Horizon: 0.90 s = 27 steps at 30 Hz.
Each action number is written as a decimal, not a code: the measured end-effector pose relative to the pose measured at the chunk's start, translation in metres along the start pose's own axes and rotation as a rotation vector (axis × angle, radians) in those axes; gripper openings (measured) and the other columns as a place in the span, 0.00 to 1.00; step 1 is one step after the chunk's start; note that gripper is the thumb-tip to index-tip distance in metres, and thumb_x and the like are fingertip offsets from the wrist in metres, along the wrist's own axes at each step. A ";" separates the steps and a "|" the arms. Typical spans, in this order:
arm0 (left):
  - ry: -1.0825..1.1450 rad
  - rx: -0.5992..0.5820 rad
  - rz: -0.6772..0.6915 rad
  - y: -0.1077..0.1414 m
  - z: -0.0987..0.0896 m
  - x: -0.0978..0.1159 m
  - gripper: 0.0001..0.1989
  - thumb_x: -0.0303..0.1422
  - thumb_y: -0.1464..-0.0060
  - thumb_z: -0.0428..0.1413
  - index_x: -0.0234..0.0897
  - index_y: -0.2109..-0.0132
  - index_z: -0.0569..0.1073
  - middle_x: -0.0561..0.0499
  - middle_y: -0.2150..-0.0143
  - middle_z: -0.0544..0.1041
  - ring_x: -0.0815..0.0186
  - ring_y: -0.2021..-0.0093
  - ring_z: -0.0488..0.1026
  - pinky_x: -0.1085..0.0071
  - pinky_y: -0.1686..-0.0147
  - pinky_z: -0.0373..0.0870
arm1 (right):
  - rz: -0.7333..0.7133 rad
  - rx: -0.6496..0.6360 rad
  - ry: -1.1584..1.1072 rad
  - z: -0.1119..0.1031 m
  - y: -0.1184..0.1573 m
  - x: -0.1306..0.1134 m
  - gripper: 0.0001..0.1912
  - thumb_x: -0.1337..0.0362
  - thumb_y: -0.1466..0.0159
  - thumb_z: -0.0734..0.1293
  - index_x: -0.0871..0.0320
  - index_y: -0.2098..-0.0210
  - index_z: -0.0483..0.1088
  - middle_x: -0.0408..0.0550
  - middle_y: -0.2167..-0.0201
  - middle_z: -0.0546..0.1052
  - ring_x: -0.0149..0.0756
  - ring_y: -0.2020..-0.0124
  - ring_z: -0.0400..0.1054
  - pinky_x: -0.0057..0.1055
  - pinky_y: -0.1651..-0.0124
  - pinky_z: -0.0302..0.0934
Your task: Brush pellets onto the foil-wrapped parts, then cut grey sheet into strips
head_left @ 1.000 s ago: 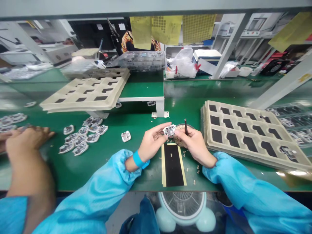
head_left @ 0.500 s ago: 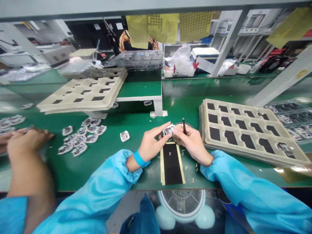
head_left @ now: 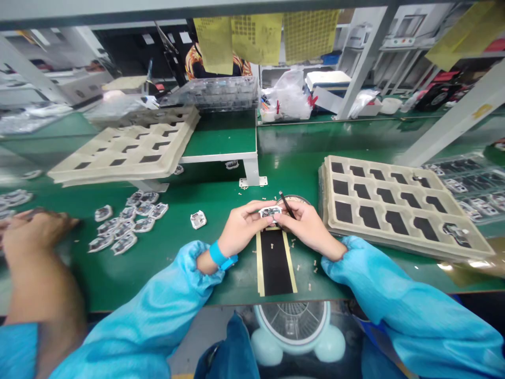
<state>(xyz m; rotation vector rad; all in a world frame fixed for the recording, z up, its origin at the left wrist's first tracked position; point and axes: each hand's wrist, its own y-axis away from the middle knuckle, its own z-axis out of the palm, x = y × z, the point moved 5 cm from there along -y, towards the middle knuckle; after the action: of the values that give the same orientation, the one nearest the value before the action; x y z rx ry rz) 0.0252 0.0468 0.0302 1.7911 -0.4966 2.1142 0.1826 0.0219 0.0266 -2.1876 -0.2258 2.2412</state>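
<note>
Between both hands is a small white plastic housing with grey and dark inner parts. My left hand pinches its left side between thumb and fingers. At its right side, my right hand touches it with the thumb and fingertips, and also keeps a black pen-like tool in its grip, tilted up to the left. Behind that hand a round dish is mostly hidden. Under the hands lies a black strip with yellow edges. Tiny pale pieces are scattered around it.
A lone housing and a cluster of housings lie to the left. Stacked cream trays stand at right; another tray rests on a raised shelf. At far left is another person's hand.
The housing has been turned and lowered slightly between my hands. The black tool has gone from upright to leaning left. My right fingers have closed in on the housing's right side.
</note>
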 end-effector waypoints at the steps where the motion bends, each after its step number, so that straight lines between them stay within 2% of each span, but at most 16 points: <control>1: -0.011 -0.001 0.016 0.000 0.001 0.000 0.21 0.36 0.49 0.69 0.35 0.49 0.81 0.42 0.46 0.78 0.55 0.50 0.79 0.63 0.49 0.79 | -0.019 -0.009 0.036 0.000 0.000 -0.001 0.13 0.53 0.40 0.74 0.56 0.65 0.73 0.45 0.66 0.77 0.37 0.63 0.71 0.33 0.61 0.66; 5: -0.099 0.030 0.011 0.002 0.004 -0.004 0.21 0.37 0.46 0.67 0.36 0.46 0.78 0.43 0.48 0.80 0.58 0.52 0.79 0.64 0.50 0.78 | -0.068 0.074 0.152 -0.005 0.000 -0.002 0.13 0.53 0.39 0.73 0.56 0.67 0.72 0.46 0.65 0.76 0.38 0.62 0.70 0.35 0.58 0.65; 9: -0.097 0.080 -0.023 0.003 0.008 -0.007 0.17 0.40 0.46 0.66 0.32 0.55 0.81 0.45 0.61 0.83 0.62 0.65 0.79 0.66 0.58 0.79 | -0.038 0.094 0.123 -0.001 0.001 0.000 0.15 0.51 0.40 0.72 0.55 0.69 0.69 0.45 0.69 0.74 0.37 0.66 0.69 0.34 0.61 0.65; 13: -0.067 0.145 -0.014 0.006 0.008 -0.002 0.17 0.40 0.49 0.68 0.31 0.58 0.81 0.47 0.67 0.82 0.63 0.69 0.78 0.67 0.63 0.79 | -0.014 0.138 0.039 0.005 0.003 0.001 0.16 0.50 0.43 0.74 0.54 0.70 0.68 0.43 0.71 0.74 0.36 0.67 0.69 0.34 0.63 0.66; 22: -0.077 0.197 0.037 0.011 0.006 -0.006 0.15 0.37 0.47 0.67 0.31 0.56 0.81 0.47 0.66 0.82 0.64 0.68 0.78 0.69 0.63 0.77 | -0.028 0.159 -0.023 0.008 0.005 0.006 0.18 0.48 0.43 0.74 0.55 0.69 0.69 0.43 0.71 0.75 0.35 0.68 0.70 0.33 0.63 0.67; 25: -0.114 0.186 0.039 0.006 0.002 -0.006 0.14 0.37 0.47 0.66 0.32 0.57 0.80 0.47 0.65 0.82 0.64 0.68 0.78 0.68 0.64 0.77 | -0.067 0.097 0.048 0.006 0.000 0.004 0.19 0.47 0.42 0.74 0.57 0.68 0.71 0.45 0.69 0.76 0.37 0.65 0.71 0.34 0.60 0.67; 27: -0.229 0.179 0.093 0.003 -0.002 -0.001 0.12 0.36 0.45 0.64 0.33 0.57 0.80 0.48 0.65 0.82 0.64 0.68 0.77 0.68 0.65 0.76 | -0.111 0.048 0.141 0.003 -0.001 0.000 0.18 0.48 0.40 0.73 0.57 0.66 0.74 0.46 0.67 0.77 0.39 0.63 0.72 0.36 0.57 0.67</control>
<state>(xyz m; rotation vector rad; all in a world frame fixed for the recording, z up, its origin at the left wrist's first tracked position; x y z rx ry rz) 0.0220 0.0447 0.0282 2.1662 -0.4678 2.0821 0.1792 0.0231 0.0265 -2.2378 -0.2813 2.0051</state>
